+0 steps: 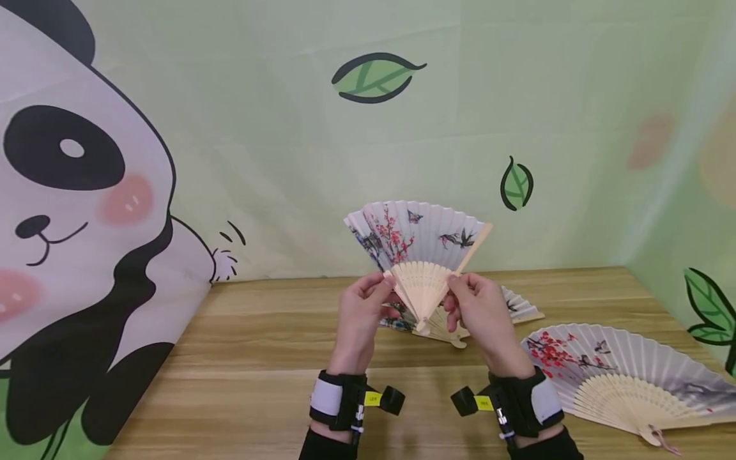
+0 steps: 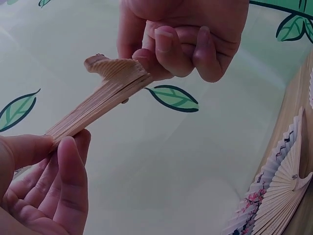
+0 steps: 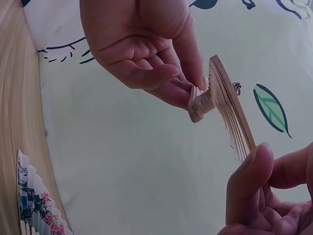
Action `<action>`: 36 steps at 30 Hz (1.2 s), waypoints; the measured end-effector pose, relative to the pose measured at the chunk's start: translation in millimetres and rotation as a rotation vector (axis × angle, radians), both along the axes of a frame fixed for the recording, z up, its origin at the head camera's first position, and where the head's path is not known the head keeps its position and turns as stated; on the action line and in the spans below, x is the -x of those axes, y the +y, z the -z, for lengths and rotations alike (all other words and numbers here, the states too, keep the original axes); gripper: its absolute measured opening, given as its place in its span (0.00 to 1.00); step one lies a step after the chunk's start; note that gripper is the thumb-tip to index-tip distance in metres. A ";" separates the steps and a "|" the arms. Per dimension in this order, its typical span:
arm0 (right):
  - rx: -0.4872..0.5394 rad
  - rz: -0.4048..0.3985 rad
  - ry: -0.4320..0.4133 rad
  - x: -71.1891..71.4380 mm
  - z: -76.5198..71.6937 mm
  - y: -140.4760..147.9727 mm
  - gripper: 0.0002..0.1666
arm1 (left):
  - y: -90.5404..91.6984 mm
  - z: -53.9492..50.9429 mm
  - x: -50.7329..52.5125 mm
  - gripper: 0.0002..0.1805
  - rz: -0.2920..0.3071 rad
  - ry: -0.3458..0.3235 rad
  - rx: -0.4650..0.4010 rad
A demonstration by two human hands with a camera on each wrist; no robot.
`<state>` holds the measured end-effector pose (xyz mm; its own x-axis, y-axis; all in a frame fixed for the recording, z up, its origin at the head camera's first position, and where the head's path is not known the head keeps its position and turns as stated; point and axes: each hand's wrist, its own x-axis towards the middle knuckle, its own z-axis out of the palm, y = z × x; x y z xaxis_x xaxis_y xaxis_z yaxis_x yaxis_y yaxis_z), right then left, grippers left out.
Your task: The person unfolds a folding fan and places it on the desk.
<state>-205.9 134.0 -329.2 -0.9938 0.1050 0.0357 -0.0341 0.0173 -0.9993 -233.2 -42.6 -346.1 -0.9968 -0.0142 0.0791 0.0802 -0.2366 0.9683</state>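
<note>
A partly spread folding fan (image 1: 423, 291) is held upright above the table. Its white leaf carries red blossoms, dark birds and a butterfly over pale wooden ribs. My left hand (image 1: 361, 316) pinches the ribs at the fan's left edge between thumb and fingers. On the opposite edge, my right hand (image 1: 485, 316) pinches the outer wooden stick. The left wrist view shows the ribs (image 2: 100, 105) stacked edge-on between both hands. From the right wrist, the outer stick (image 3: 234, 105) runs down into the right thumb and fingers, and the leaf is mostly hidden.
Behind the held fan, a second spread fan (image 1: 523, 305) lies on the wooden table (image 1: 241, 370), partly covered by it and the right hand. A third spread fan (image 1: 627, 377) with a pink tassel lies at the right. A panda-and-leaf printed cloth (image 1: 276, 160) hangs behind.
</note>
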 end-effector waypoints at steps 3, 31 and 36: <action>0.017 -0.001 -0.001 -0.3 0.5 0.6 0.18 | 1.3 1.2 -0.9 0.14 -0.005 0.009 -0.003; 0.121 0.028 -0.001 7.4 6.8 5.5 0.09 | 6.6 4.6 -0.1 0.11 -0.007 0.034 -0.053; 0.138 0.021 0.001 7.1 7.9 6.1 0.09 | 7.7 5.1 -0.4 0.11 -0.008 0.035 -0.095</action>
